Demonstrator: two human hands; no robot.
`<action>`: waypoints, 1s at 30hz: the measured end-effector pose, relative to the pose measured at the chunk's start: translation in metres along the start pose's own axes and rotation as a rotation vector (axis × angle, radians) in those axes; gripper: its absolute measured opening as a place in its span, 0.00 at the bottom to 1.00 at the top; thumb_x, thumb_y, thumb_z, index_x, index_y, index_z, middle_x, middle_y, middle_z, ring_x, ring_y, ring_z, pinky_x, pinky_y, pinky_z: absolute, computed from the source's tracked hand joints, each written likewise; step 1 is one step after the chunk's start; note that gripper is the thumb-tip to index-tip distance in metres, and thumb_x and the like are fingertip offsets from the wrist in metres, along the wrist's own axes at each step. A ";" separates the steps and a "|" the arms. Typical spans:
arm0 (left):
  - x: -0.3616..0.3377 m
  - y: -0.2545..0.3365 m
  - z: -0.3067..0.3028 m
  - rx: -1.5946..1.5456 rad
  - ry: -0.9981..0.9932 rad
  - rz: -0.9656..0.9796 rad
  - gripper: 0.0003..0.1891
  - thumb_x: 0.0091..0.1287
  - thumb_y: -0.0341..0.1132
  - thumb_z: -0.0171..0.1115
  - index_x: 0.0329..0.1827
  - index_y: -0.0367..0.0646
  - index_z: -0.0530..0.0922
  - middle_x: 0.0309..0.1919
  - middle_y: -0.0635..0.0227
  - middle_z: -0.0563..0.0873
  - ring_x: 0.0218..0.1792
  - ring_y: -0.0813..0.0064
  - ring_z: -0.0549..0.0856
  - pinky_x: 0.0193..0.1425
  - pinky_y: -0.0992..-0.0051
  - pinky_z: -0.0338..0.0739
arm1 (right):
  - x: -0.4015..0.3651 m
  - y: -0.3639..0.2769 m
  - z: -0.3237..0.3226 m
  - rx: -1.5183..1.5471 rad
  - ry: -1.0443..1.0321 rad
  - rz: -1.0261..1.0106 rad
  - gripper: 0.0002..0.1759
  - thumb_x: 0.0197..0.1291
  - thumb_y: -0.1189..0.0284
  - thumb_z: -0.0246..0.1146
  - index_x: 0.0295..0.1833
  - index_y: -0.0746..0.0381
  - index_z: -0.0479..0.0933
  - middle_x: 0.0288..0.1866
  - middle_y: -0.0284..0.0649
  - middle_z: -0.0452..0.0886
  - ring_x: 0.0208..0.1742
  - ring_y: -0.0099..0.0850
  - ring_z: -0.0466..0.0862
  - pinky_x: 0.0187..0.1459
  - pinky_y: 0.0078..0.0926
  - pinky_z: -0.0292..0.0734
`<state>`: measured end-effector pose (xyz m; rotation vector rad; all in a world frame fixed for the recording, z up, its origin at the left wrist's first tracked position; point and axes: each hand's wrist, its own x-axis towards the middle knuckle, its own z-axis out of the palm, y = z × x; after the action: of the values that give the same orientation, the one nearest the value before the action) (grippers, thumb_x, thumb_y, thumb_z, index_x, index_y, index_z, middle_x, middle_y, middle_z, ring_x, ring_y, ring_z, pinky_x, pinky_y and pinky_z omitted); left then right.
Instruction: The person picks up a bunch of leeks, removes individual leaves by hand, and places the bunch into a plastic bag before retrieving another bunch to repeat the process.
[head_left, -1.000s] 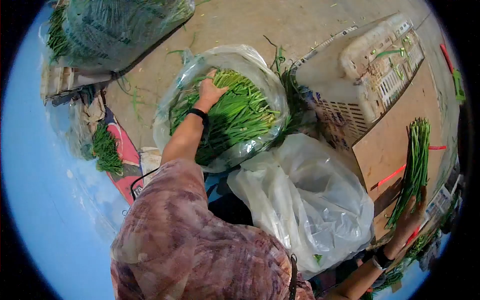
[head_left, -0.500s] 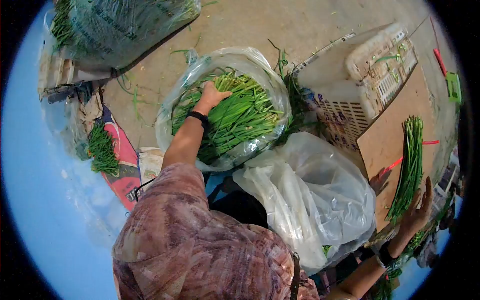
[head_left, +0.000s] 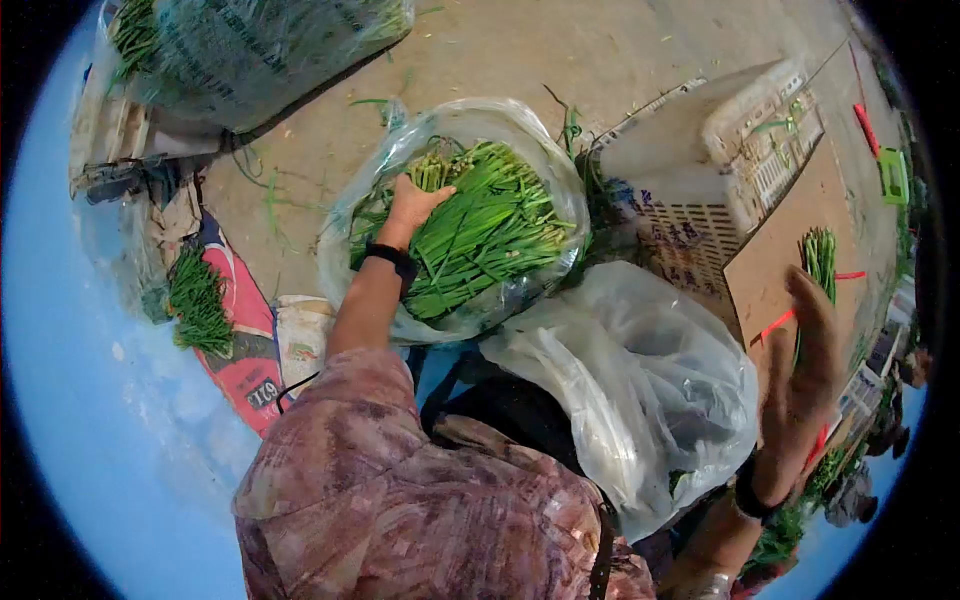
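Note:
Inside a clear plastic bag [head_left: 335,262] full of cut green stalks [head_left: 485,225], my left hand [head_left: 412,210] has its fingers wrapped round a small bunch at the left side; the thumb points right and the fingertips are hidden among the stalks. On the right, my right hand [head_left: 808,350] is slightly blurred, with its fingers stretched out. It is over the lower part of a separate bundle of green stalks [head_left: 819,262] on a brown cardboard sheet [head_left: 765,262]. A red strip [head_left: 778,325] shows on both sides of that bundle. Whether the hand touches the bundle I cannot tell.
An empty-looking clear bag [head_left: 650,370] lies between the full bag and the cardboard. Behind the cardboard is a white plastic crate [head_left: 690,215]. A large wrapped bag [head_left: 260,60] is at the upper left, loose greens [head_left: 200,305] at left, and a green object [head_left: 893,177] at far right.
My right hand has moved up and left from beside the lower end of the bundle to over it. My left hand has shifted slightly left, and a small bunch now stands out at its fingers.

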<state>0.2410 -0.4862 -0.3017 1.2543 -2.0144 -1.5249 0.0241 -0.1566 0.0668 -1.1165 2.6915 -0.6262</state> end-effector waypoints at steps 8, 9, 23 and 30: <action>-0.020 0.010 -0.017 -0.041 0.021 -0.053 0.26 0.43 0.32 0.77 0.45 0.33 0.77 0.39 0.62 0.84 0.38 0.73 0.82 0.47 0.72 0.77 | 0.061 -0.025 0.236 0.575 -0.460 0.018 0.35 0.47 0.67 0.70 0.59 0.72 0.65 0.51 0.57 0.76 0.52 0.47 0.78 0.55 0.36 0.72; -0.031 0.029 -0.018 -0.018 0.033 -0.064 0.26 0.43 0.32 0.77 0.45 0.33 0.77 0.39 0.63 0.84 0.38 0.73 0.82 0.47 0.72 0.77 | 0.056 -0.029 0.270 0.727 -0.424 0.084 0.40 0.45 0.69 0.72 0.62 0.73 0.62 0.56 0.56 0.74 0.57 0.43 0.75 0.58 0.34 0.70; -0.103 0.032 0.058 0.424 -0.114 0.257 0.21 0.56 0.36 0.60 0.52 0.37 0.73 0.49 0.50 0.78 0.50 0.51 0.77 0.56 0.59 0.67 | -0.001 -0.057 0.366 1.250 -0.094 0.464 0.52 0.42 0.70 0.74 0.67 0.70 0.47 0.56 0.48 0.70 0.55 0.35 0.74 0.58 0.29 0.69; -0.111 0.015 0.077 0.473 -0.279 0.226 0.35 0.52 0.32 0.62 0.62 0.28 0.58 0.59 0.42 0.66 0.61 0.45 0.65 0.65 0.57 0.56 | 0.000 -0.037 0.397 1.068 0.200 0.800 0.17 0.48 0.82 0.64 0.47 0.66 0.72 0.39 0.39 0.79 0.40 0.29 0.78 0.44 0.25 0.74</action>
<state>0.2429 -0.3509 -0.2906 0.9515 -2.7085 -1.2108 0.1672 -0.3053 -0.2739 0.2758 2.0378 -1.6765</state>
